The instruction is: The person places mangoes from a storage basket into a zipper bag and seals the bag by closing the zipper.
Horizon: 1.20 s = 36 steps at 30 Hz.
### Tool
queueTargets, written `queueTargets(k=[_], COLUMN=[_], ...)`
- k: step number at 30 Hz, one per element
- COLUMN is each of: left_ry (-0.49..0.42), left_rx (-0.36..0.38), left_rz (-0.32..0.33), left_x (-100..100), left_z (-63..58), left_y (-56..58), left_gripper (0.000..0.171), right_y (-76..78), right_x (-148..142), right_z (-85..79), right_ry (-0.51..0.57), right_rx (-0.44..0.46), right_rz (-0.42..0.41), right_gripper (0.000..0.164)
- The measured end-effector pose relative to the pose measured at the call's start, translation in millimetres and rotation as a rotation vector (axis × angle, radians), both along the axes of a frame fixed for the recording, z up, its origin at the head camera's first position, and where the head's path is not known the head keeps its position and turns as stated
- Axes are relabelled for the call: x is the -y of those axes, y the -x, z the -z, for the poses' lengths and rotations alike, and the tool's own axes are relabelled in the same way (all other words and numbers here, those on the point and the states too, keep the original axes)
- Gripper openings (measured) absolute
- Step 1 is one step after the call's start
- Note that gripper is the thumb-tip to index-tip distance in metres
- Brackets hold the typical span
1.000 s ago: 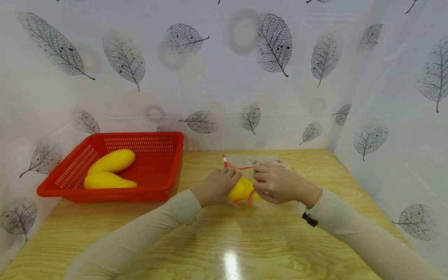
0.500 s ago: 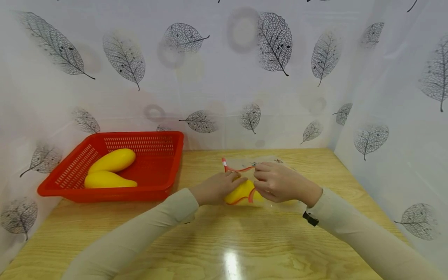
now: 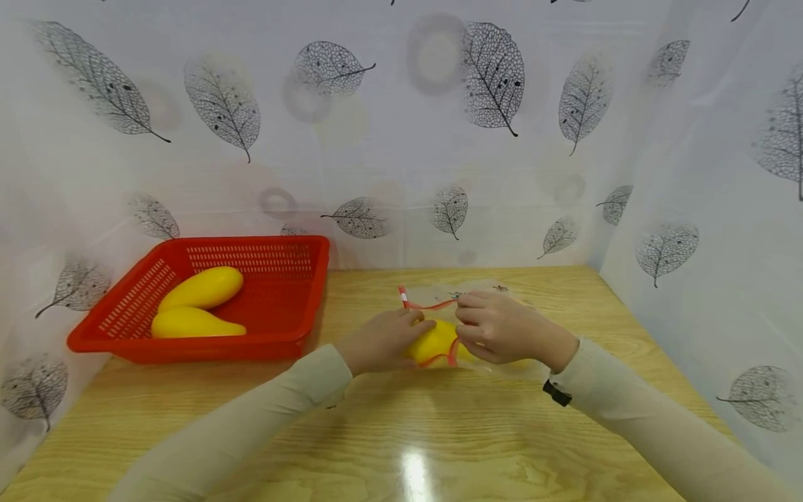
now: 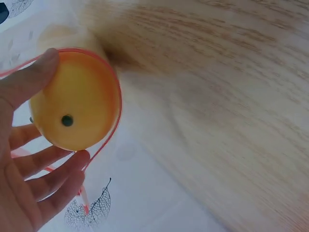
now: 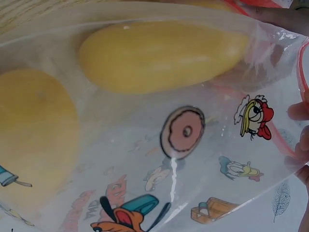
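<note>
In the head view my left hand [image 3: 379, 341] holds a yellow mango [image 3: 439, 340] at the mouth of a clear zip bag. Its thumb and fingers curve round the fruit's rounded end, which has a dark dot, in the left wrist view. The red zip edge [image 4: 119, 96] loops round this mango [image 4: 77, 101]. My right hand [image 3: 505, 328] pinches the bag's red edge; its fingertips are partly hidden. Through the bag's cartoon-printed plastic [image 5: 140, 169], the right wrist view shows a long mango [image 5: 159, 55] and a second yellow mango [image 5: 36, 125] deeper inside.
A red plastic basket [image 3: 188, 346] stands at the left of the wooden table [image 3: 389, 432]. Two yellow mangoes [image 3: 203, 288] lie in its left part. A white leaf-print curtain [image 3: 389, 139] hangs behind the table and along both sides.
My left hand has shifted slightly left, its fingers drawing back a little along the mango. The bag's left red corner has sunk slightly. My right hand keeps almost the same place.
</note>
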<state>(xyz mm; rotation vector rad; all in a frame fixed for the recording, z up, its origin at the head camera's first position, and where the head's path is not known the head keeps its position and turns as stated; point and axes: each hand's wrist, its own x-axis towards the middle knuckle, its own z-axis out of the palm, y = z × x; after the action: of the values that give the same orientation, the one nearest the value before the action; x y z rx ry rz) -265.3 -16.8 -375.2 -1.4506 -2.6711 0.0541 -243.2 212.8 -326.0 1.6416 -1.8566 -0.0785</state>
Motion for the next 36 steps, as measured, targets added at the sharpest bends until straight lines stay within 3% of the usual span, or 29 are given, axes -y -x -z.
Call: queueTargets(k=[4,9,14,18,22,25,32,36], left_ry=[0.015,0.018,-0.009,-0.095,-0.19,-0.204,-0.212,-0.232], left_rx=[-0.031,-0.062,-0.109,-0.192,-0.221,-0.233,-0.413,-0.445], left_rz=[-0.032,-0.022,-0.021,-0.035,-0.047,-0.053,-0.023,-0.02], left_x=[-1,5,15,20,18,14,5,0], left_z=[-0.4,-5.3,-13.1,-9.5,-5.5,-3.9,-4.3,-8.9], left_y=[-2.0,-0.5,2.6,10.8,20.0,27.4,43.2,47.3], left_gripper=[0.074,0.075,0.062,0.048,0.041,0.041,0.009,0.006], right_y=[1.2,1.6,2.2,1.3,-0.9,-1.5,-1.4,-2.9], right_x=[-1,-2,-2,-3,-3,-4,-6,-8], right_z=[1.2,2.1,2.5,1.2,-1.2,-1.7,-1.3,-2.3], right_ry=[-0.001,-0.005,-0.001,-0.008,-0.026,-0.025,-0.011,-0.001], right_rx=[0.003,0.013,0.015,0.02,0.037,0.043,0.042,0.049], right_rz=[0.003,0.011,0.012,0.016,0.038,0.036,0.019,0.007], right_gripper=[0.027,0.028,0.027,0.024,0.021,0.021,0.026,0.034])
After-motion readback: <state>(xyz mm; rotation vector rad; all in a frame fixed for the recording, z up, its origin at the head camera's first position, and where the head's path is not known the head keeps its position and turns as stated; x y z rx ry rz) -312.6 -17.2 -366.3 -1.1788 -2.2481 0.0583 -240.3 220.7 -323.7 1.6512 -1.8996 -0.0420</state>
